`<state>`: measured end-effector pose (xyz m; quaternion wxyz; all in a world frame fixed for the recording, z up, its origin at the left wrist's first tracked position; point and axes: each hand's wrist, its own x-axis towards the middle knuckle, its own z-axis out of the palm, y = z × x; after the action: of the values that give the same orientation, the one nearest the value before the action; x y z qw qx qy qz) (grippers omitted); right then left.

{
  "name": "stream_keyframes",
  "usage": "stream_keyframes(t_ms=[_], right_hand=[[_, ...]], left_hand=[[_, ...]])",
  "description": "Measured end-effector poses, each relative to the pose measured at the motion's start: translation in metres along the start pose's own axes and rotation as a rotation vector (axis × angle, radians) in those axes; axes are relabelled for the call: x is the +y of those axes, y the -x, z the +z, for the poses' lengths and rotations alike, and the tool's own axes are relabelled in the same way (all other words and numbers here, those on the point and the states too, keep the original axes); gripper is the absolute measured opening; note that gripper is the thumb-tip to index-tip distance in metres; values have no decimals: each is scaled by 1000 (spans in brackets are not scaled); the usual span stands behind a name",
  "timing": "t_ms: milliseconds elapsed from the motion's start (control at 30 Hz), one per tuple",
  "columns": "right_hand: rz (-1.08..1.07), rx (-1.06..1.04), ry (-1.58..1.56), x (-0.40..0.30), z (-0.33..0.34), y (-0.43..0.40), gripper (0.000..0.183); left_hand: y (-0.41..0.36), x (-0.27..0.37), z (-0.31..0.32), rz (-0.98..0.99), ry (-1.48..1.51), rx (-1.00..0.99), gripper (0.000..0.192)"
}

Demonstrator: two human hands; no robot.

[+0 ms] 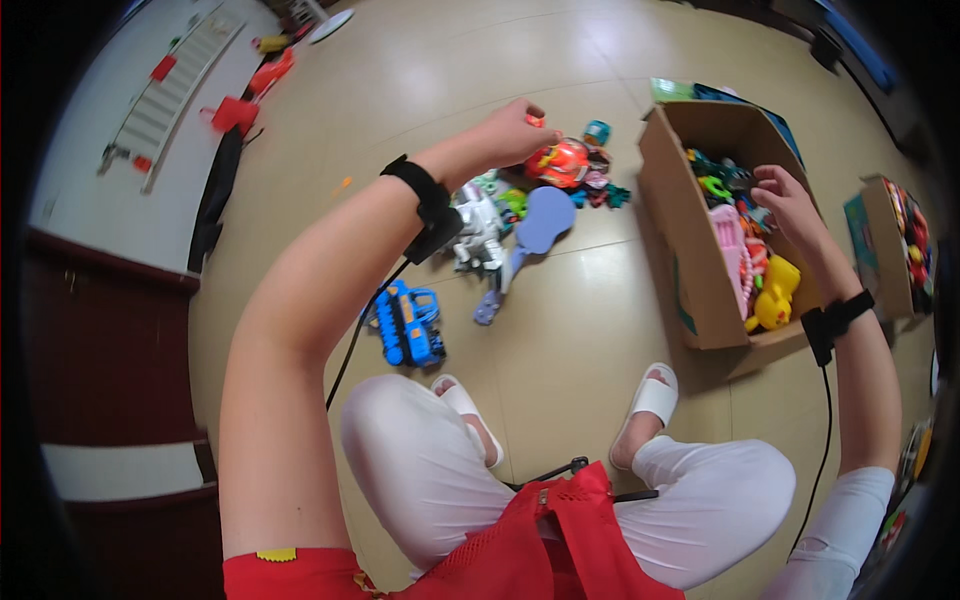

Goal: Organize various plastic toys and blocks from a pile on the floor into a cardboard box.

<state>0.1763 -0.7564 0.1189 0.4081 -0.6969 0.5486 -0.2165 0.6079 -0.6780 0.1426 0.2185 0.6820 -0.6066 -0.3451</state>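
Note:
My left hand [521,135] is over the far side of a toy pile on the floor, its fingers closed around part of a red-orange plastic toy [564,163]. My right hand [784,201] hovers at the inner right side of a cardboard box [667,247], fingers bent and apart, with nothing visible in them. In the box lie a yellow toy figure [776,292], a pink plastic toy [727,251] and other small toys. Nearer me in the pile are a blue-violet toy guitar [546,219] and a white-grey robot-like toy [476,225].
A blue toy vehicle [411,324] sits on the tiled floor near my left knee. A teal cylindrical toy [597,133] is at the pile's far edge. Another cardboard box [885,247] with toys stands at the right. Black cables run from both wrist straps.

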Motion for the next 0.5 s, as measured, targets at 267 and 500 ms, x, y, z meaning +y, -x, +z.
stream_keyframes(t_ms=[267, 500], right_hand=[[-151, -361, 203, -95, 112, -33, 35], [-148, -667, 343, -152, 233, -47, 45]], left_hand=[[125, -188, -69, -243, 177, 232, 61], [224, -325, -28, -504, -16, 377, 74]])
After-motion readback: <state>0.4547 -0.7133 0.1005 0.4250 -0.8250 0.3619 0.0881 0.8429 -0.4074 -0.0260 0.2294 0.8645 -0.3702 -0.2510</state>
